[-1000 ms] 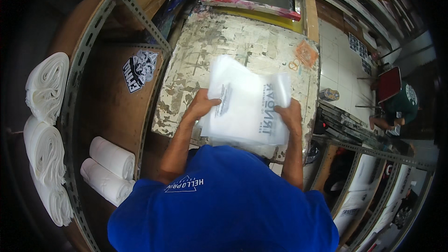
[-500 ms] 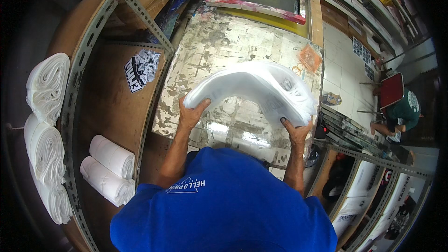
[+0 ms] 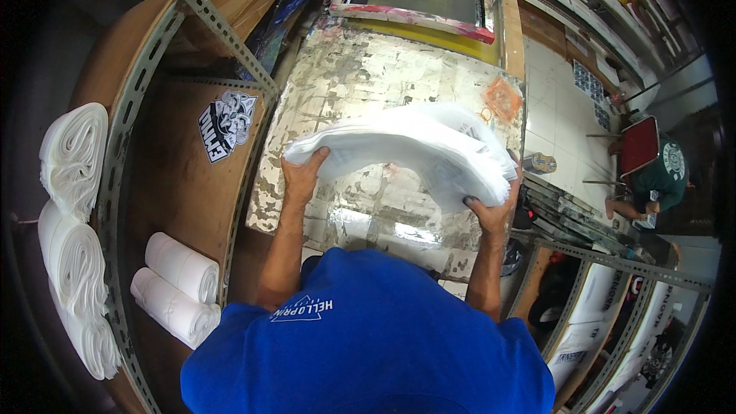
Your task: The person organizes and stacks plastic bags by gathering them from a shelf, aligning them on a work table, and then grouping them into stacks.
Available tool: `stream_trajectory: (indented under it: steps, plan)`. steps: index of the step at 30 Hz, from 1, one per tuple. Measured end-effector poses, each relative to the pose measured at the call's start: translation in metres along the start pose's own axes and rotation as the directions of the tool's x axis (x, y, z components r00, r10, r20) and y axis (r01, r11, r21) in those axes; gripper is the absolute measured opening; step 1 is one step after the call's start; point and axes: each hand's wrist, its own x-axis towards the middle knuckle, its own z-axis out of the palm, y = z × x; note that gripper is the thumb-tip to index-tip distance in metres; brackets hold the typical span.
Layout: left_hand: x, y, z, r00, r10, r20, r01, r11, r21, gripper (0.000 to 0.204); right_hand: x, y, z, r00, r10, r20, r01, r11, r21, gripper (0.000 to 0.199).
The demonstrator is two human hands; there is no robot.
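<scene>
A thick stack of thin, whitish see-through plastic sheets or bags bows upward over the worn, paint-patched worktable. My left hand is closed on its left end, thumb on top. At the other end, my right hand grips the stack with the thumb over its near edge, and the layers fan apart there. The fingers under the stack are mostly hidden. Beyond its right end, a small orange square lies on the table beside thin rubber bands.
A printing screen in a paint-stained frame lies at the table's far end. White rolls rest on the wooden shelf at left, with more folded white bundles beyond its metal upright. To the right are a can and a person by a red chair.
The stack has flattened and stretched wider as my left hand moved left. The right-end layers sit lower and spread differently. Both hands keep their hold; the view has shifted slightly.
</scene>
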Motion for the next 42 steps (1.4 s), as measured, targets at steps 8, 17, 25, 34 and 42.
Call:
stream_trajectory:
  steps: [8,17,25,34,42]
  plan:
    - [0.015,0.008,-0.018,0.977,-0.004,0.211,-0.016,0.996,0.091,0.052,0.078,-0.116,0.010,0.797,-0.053,0.602,0.514,0.583,-0.629,0.099]
    - [0.027,0.072,-0.003,0.924,0.122,0.363,-0.219,0.946,0.240,0.052,0.084,-0.104,0.017,0.771,0.181,0.611,0.494,0.436,-0.752,0.048]
    - [0.030,0.119,-0.003,0.862,0.179,0.474,-0.457,0.676,0.577,0.052,0.078,-0.115,0.031,0.770,0.207,0.604,0.528,0.323,-0.785,0.045]
    - [0.035,0.120,0.043,0.783,0.103,0.614,-0.609,0.330,0.721,0.041,0.075,-0.120,0.049,0.832,0.198,0.519,0.440,0.334,-0.833,0.078]
    - [0.042,0.120,0.042,0.806,0.033,0.591,-0.568,0.323,0.757,0.011,0.079,-0.105,0.037,0.759,0.426,0.493,0.417,0.264,-0.870,0.056]
